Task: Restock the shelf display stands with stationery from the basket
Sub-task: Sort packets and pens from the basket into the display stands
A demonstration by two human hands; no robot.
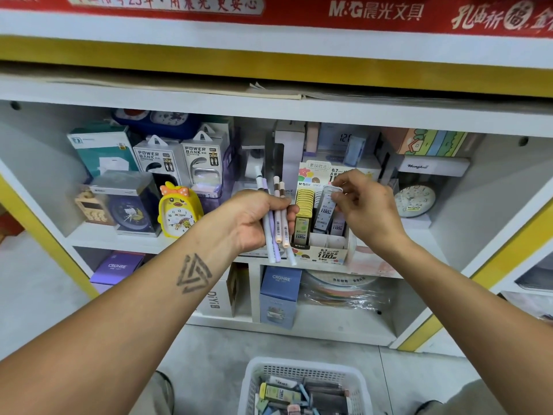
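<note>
We held a bunch of pens (pixel 276 217) in our left hand (pixel 254 223), fingers curled round their middles. Our right hand (pixel 363 205) pinched a lead case (pixel 327 205) by its top, over the display stand (pixel 324 235) at the shelf's (pixel 119 239) front edge. It looked light, stiff and slick, so a firm pinch at the cap suited it. The basket (pixel 302 369) sat on the floor below.

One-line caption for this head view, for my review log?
Left hand grips a bundle of pastel pens while right hand pinches a clear lead case at the cardboard display stand.
</note>
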